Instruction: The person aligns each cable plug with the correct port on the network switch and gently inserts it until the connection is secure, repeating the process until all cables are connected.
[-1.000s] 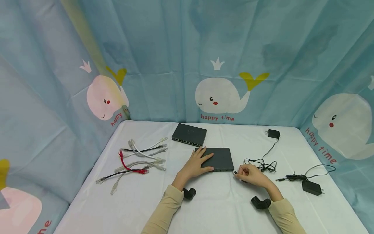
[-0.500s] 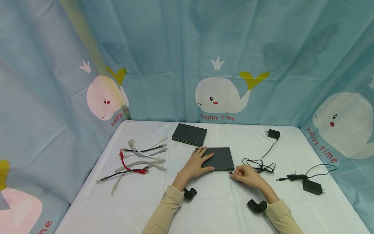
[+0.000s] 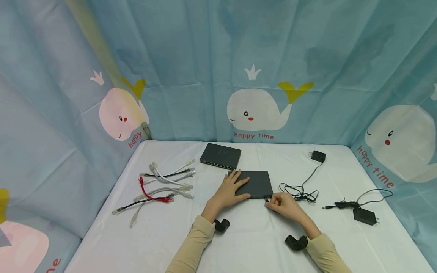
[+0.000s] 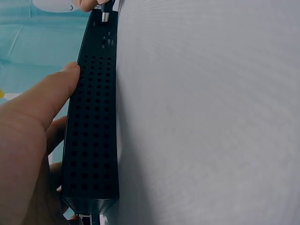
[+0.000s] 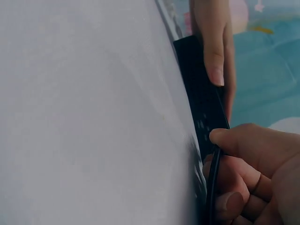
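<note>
A black network switch (image 3: pixel 257 184) lies flat near the middle of the table, its side with rows of round vent holes (image 4: pixel 91 126) toward me. My left hand (image 3: pixel 226 192) rests on its left part with fingers spread, the thumb along the near edge. At the near right corner my right hand (image 3: pixel 285 204) pinches a black power cable (image 5: pixel 213 185) between thumb and fingers. In the left wrist view the cable's silver barrel plug (image 4: pixel 105 17) is right at the end of the vented side, overlapping it. The pinched part of the plug is hidden by my fingers.
A second black switch (image 3: pixel 220 156) with a row of ports lies behind the first. Several short network cables (image 3: pixel 164 185) are spread at the left. A power adapter (image 3: pixel 318 156) with tangled cord stands at the back right, another adapter (image 3: pixel 364 216) nearer at the right.
My right hand has moved left with the plug, from beyond the switch's right corner to its near side. The tangled cord has been drawn slightly left. My left hand has stayed put.
</note>
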Demonstrator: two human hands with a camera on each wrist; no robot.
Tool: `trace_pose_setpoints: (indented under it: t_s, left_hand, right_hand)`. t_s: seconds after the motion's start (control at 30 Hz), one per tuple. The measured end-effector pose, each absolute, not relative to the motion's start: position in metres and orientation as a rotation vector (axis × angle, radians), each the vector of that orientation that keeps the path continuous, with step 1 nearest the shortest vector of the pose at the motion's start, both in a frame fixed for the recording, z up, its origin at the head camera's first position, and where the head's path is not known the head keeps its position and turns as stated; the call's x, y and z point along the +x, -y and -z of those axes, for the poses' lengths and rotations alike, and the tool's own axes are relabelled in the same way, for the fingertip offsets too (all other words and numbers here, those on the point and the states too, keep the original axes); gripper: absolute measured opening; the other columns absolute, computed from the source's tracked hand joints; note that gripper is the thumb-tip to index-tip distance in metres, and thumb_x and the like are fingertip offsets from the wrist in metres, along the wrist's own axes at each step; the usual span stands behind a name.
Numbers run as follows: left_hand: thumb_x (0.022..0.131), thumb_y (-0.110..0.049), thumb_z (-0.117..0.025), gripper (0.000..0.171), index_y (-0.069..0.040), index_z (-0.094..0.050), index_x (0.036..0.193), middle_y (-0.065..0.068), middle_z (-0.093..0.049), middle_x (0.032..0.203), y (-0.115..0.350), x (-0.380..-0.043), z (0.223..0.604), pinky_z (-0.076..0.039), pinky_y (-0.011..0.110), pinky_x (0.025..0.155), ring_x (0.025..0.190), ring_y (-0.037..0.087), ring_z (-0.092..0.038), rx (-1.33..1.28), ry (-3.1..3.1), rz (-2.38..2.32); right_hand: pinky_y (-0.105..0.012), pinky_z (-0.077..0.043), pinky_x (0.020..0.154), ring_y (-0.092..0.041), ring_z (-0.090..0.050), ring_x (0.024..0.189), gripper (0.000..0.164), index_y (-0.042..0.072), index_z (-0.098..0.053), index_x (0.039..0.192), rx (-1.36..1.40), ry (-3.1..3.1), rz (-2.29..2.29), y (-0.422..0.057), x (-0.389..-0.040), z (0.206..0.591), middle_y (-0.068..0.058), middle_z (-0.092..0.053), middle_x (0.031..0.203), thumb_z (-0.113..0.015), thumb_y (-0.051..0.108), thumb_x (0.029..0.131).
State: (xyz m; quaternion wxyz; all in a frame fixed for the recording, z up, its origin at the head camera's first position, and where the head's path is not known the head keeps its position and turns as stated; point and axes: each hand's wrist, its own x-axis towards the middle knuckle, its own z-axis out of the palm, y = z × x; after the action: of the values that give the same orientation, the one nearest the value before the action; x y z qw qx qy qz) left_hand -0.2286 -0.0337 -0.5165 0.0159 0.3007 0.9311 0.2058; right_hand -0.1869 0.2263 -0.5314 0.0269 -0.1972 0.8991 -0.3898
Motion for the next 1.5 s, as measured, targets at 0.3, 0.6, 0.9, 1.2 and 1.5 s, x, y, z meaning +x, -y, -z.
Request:
trace_pose_setpoints:
  t_s: [0.3, 0.6, 0.9, 1.2, 1.5]
  left_hand:
    - [0.087, -0.06, -0.049, 0.068, -0.027, -0.032, 0.145, 0.013, -0.015, 0.154, 0.033, -0.228, 0.517, -0.009, 0.052, 0.112, 0.142, 0.032, -0.007, 0.913, -2.892, -0.591]
    - [0.08, -0.055, -0.063, 0.076, -0.026, -0.035, 0.144, 0.014, -0.018, 0.153, 0.032, -0.229, 0.513, -0.015, 0.052, 0.112, 0.141, 0.036, -0.011, 0.957, -2.914, -0.529]
    - [0.079, -0.055, -0.062, 0.076, -0.028, -0.033, 0.145, 0.013, -0.015, 0.154, 0.03, -0.231, 0.512, -0.015, 0.051, 0.112, 0.142, 0.035, -0.01, 0.973, -2.891, -0.452]
    - [0.081, -0.054, -0.061, 0.075, -0.028, -0.032, 0.145, 0.014, -0.016, 0.154, 0.029, -0.23, 0.511, -0.017, 0.052, 0.112, 0.141, 0.035, -0.011, 0.973, -2.906, -0.397]
    - [0.081, -0.053, -0.061, 0.074, -0.028, -0.033, 0.145, 0.014, -0.017, 0.153, 0.03, -0.23, 0.512, -0.016, 0.052, 0.111, 0.141, 0.035, -0.011, 0.967, -2.912, -0.395]
  right_hand:
    - [-0.02, -0.036, 0.046, -0.002, -0.04, 0.044, 0.026, 0.02, -0.056, 0.062, -0.514, -2.852, 1.237, -0.216, -0.182, 0.532, 0.012, -0.047, 0.051, -0.071, 0.026, 0.083]
    - [-0.02, -0.038, 0.048, -0.002, -0.043, 0.046, 0.025, 0.019, -0.056, 0.062, -0.477, -2.906, 1.262, -0.213, -0.182, 0.533, 0.013, -0.049, 0.052, -0.072, 0.024, 0.082]
    - [-0.02, -0.036, 0.046, -0.003, -0.041, 0.044, 0.026, 0.017, -0.058, 0.06, -0.374, -2.972, 1.314, -0.208, -0.179, 0.535, 0.01, -0.049, 0.051, -0.073, 0.02, 0.081]
    - [-0.024, -0.038, 0.037, -0.008, -0.046, 0.036, 0.024, 0.013, -0.061, 0.06, -0.191, -2.922, 1.421, -0.2, -0.174, 0.533, 0.004, -0.053, 0.048, -0.073, 0.019, 0.081]
    - [-0.024, -0.039, 0.037, -0.007, -0.045, 0.036, 0.025, 0.013, -0.061, 0.06, -0.189, -2.934, 1.434, -0.199, -0.175, 0.534, 0.004, -0.053, 0.048, -0.073, 0.021, 0.081]
